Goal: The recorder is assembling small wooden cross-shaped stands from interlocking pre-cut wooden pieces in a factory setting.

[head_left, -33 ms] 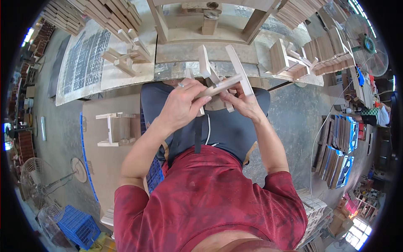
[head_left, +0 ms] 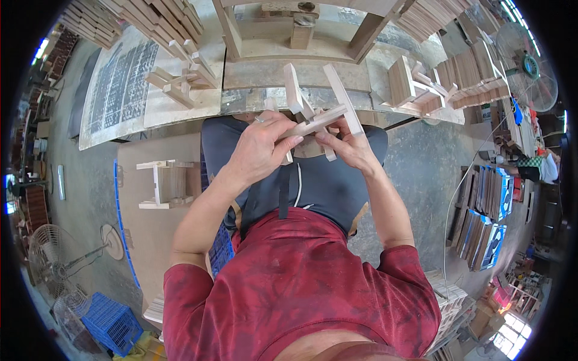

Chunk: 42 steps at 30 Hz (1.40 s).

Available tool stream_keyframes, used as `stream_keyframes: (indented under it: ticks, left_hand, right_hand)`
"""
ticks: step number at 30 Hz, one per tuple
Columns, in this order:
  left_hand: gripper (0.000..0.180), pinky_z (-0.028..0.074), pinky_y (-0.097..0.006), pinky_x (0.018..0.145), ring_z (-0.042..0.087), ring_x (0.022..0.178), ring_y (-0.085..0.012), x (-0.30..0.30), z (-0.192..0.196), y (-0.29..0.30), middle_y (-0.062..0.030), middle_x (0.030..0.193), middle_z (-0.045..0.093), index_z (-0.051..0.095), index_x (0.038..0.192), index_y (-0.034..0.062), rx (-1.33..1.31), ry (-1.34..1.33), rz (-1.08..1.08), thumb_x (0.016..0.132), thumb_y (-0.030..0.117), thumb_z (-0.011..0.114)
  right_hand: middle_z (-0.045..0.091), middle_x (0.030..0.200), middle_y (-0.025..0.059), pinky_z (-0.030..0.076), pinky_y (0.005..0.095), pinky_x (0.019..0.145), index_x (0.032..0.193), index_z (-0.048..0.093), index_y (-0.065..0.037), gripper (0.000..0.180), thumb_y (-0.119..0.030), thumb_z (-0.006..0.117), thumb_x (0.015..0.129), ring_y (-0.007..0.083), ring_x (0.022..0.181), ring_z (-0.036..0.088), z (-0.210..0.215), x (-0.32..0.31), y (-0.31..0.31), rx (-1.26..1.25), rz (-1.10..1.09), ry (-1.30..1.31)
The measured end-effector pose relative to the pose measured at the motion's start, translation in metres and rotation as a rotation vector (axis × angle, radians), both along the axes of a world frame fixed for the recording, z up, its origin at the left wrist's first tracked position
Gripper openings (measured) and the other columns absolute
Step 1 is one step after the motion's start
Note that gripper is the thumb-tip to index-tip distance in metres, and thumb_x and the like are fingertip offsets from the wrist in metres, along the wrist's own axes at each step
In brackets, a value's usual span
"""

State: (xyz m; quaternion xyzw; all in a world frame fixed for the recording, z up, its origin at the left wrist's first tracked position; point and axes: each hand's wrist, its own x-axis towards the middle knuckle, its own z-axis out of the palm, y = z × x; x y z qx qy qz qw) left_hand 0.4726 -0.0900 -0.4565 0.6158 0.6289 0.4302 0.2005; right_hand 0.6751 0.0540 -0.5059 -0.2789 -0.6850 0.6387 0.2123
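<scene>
Over my lap I hold a small pale wooden frame, made of narrow legs joined by crossbars. My left hand is closed round its left side, with the thumb pressed along the end of a slanting crossbar. My right hand grips the right side, its thumb near the crossbar and its fingers partly hidden behind the wood. Two legs point away from me toward the workbench edge. The undersides of the joints are hidden by my hands.
The workbench ahead bears a large wooden box frame. Loose wooden pieces lie at left, stacked slats at right. A similar frame lies on a brown board at my left. Fans and a blue crate stand farther off.
</scene>
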Motion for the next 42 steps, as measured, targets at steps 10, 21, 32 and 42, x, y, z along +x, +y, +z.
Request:
stream_keyframes:
  ticks: [10, 21, 32, 42]
  left_hand:
    - [0.029, 0.053, -0.032, 0.071, 0.068, 0.075, -0.0181, -0.031, -0.014, 0.017, -0.0115, 0.088, 0.073, 0.074, 0.109, 0.0003, -0.316, -0.331, -0.022, 0.096, 0.026, 0.071]
    - [0.029, 0.044, -0.026, 0.062, 0.055, 0.069, -0.0060, -0.060, -0.025, 0.033, -0.0006, 0.079, 0.072, 0.077, 0.105, 0.0027, -0.533, -0.489, -0.110, 0.098, 0.030, 0.070]
    - [0.028, 0.044, -0.025, 0.064, 0.058, 0.072, -0.0066, -0.071, -0.035, 0.052, -0.0005, 0.080, 0.073, 0.077, 0.096, 0.0023, -0.545, -0.513, -0.199, 0.098, 0.029, 0.070]
    - [0.034, 0.056, -0.030, 0.073, 0.070, 0.082, -0.0132, -0.101, -0.024, 0.099, -0.0091, 0.096, 0.076, 0.072, 0.112, -0.0010, -0.682, -0.724, -0.192, 0.103, 0.029, 0.061]
  right_hand:
    - [0.072, 0.113, 0.0087, 0.051, 0.0319, 0.093, 0.126, 0.064, 0.003, 0.041, -0.015, 0.077, 0.091, 0.0155, 0.102, 0.065, -0.006, -0.021, 0.014, -0.085, 0.087, 0.078]
    - [0.070, 0.106, 0.0053, 0.049, 0.0252, 0.080, 0.119, 0.064, 0.004, 0.028, -0.004, 0.071, 0.093, 0.0083, 0.093, 0.062, -0.002, -0.043, 0.021, -0.318, 0.183, 0.087]
    - [0.070, 0.100, 0.0039, 0.047, 0.0241, 0.075, 0.118, 0.065, 0.003, 0.028, -0.010, 0.072, 0.094, 0.0073, 0.085, 0.061, -0.011, -0.044, 0.025, -0.213, 0.165, 0.083]
    - [0.071, 0.091, 0.0054, 0.048, 0.0233, 0.067, 0.109, 0.070, 0.000, 0.022, -0.017, 0.067, 0.096, 0.0103, 0.075, 0.063, -0.019, -0.079, 0.070, -0.392, 0.042, 0.223]
